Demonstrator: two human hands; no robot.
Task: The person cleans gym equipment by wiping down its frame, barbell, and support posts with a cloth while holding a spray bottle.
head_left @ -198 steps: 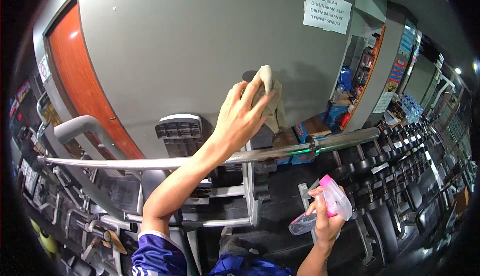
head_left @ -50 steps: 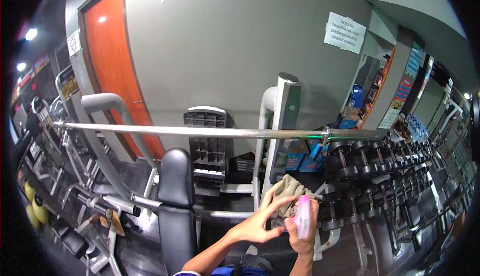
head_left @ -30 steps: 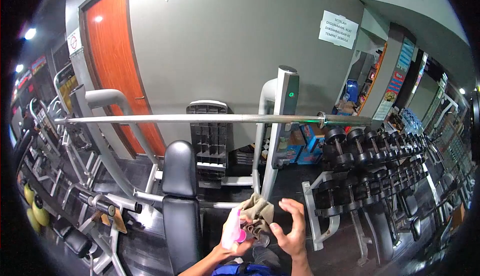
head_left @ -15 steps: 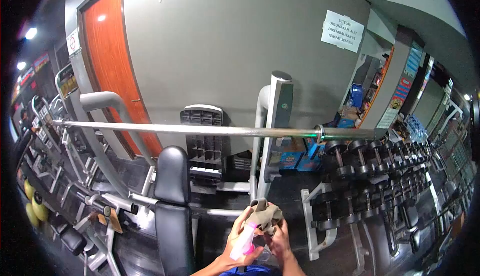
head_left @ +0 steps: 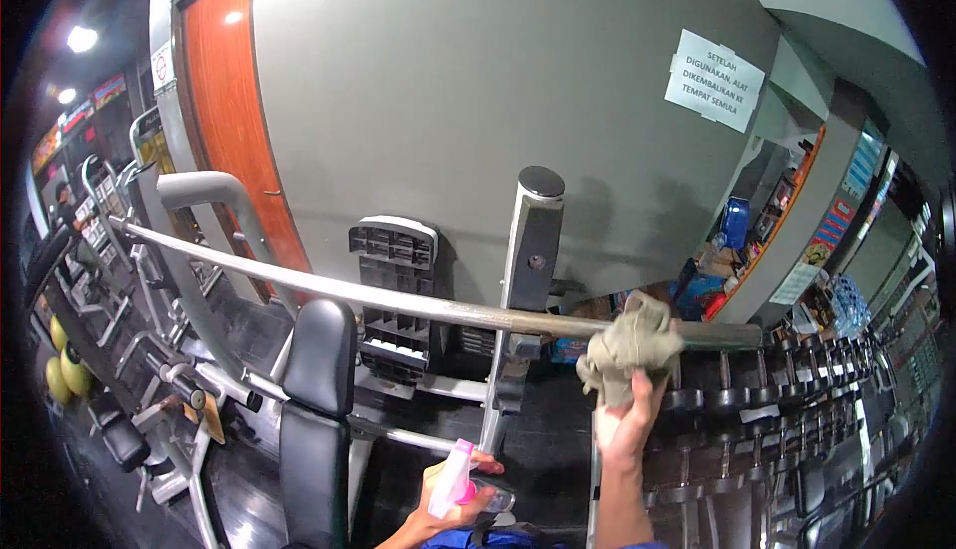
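Note:
My left hand [head_left: 435, 497] is wrapped around a spray bottle [head_left: 453, 479] with a pink and white top, low in the view. Part of its clear body shows beside my fingers. My right hand [head_left: 627, 420] is raised and grips a crumpled khaki cloth [head_left: 632, 345]. That cloth lies over the front of the long metal barbell [head_left: 418, 302] near its right end, hiding part of the bar. Whether it presses on the bar or only overlaps it in view, I cannot tell.
A black padded bench [head_left: 317, 360] stands under the bar, beside a grey rack post [head_left: 531, 240]. Racks of dumbbells [head_left: 727, 395] fill the right side. Behind are a grey wall [head_left: 448, 81] with a paper sign [head_left: 714, 81] and an orange door [head_left: 234, 101].
My right hand has moved up and to the right with the cloth, away from my left hand. The left hand with the bottle has shifted slightly left. The camera view has tilted.

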